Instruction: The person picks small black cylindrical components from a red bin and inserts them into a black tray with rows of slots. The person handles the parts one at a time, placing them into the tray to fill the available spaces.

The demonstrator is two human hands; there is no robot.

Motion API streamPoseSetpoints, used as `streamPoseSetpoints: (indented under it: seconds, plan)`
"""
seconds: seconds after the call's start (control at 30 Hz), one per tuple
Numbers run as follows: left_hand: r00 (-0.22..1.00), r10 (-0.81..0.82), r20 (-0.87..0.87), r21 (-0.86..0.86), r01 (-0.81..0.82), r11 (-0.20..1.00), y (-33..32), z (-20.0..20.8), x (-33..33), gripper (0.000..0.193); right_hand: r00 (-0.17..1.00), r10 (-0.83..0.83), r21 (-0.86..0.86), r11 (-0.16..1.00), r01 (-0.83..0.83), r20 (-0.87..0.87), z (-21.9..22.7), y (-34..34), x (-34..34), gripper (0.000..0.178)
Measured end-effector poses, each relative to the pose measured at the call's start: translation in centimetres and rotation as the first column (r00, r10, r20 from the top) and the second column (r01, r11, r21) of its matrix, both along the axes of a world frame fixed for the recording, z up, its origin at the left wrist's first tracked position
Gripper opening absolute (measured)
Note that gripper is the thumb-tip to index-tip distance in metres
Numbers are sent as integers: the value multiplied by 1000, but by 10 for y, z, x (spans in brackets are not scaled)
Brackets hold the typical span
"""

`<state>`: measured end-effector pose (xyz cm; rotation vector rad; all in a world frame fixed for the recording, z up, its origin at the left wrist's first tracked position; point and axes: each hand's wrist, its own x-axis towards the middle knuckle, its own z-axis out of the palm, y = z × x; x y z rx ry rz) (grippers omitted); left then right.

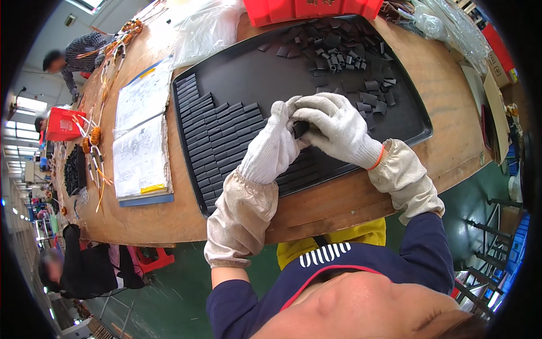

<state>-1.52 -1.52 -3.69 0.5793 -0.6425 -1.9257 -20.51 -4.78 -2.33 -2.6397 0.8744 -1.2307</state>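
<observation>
**A:** Looking down now, nearest us are both gloved hands, meeting over the black tray (415, 127). The left hand (275, 142) and right hand (333, 127) come together on one small dark piece (300, 129), pinched between the fingertips of both.

**B:** So both are grasping it?

**A:** Yes, the right hand's fingers curl over the top of it, and the left hand's fingers press in from the side. The piece sits just above the tray's middle, held off the surface as far as I can tell.

**B:** What's under the hands?

**A:** Neat rows of flat dark strips (209, 135), laid side by side on the tray's left half, running under the left wrist.

**B:** And beyond?

**A:** A loose heap of dark pieces (339, 53) scattered over the tray's far right part. Past that, a red bin (310, 10) touches the tray's far edge.

**B:** To the left?

**A:** Paper sheets (141, 141) on the wooden table (446, 73), just beside the tray. Farther off, orange coils (93, 135) with wires, and clear plastic bags (206, 28) at the far end. Other people work along the table's left side.
</observation>
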Motion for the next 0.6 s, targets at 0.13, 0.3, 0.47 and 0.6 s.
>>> streamPoseSetpoints:
  seconds: [0.13, 0.3, 0.47, 0.6]
  plan:
    - [998, -6, -58, 11, 7, 1000, 2, 10, 0, 55, 999, 34, -35, 999, -33, 28, -1, -3, -4, 40]
    - [928, 27, 372, -119, 18, 993, 9, 19, -3, 52, 988, 87, -15, 996, -85, 128, -5, -8, -12, 37]
    - [799, 119, 589, -188, -7, 982, 13, 22, -6, 44, 986, 50, -29, 999, -45, 157, 4, -5, -13, 36]
    - [797, 139, 588, -197, -26, 980, 11, 22, -4, 43, 987, 38, -51, 998, -30, 156, 6, -8, -13, 36]
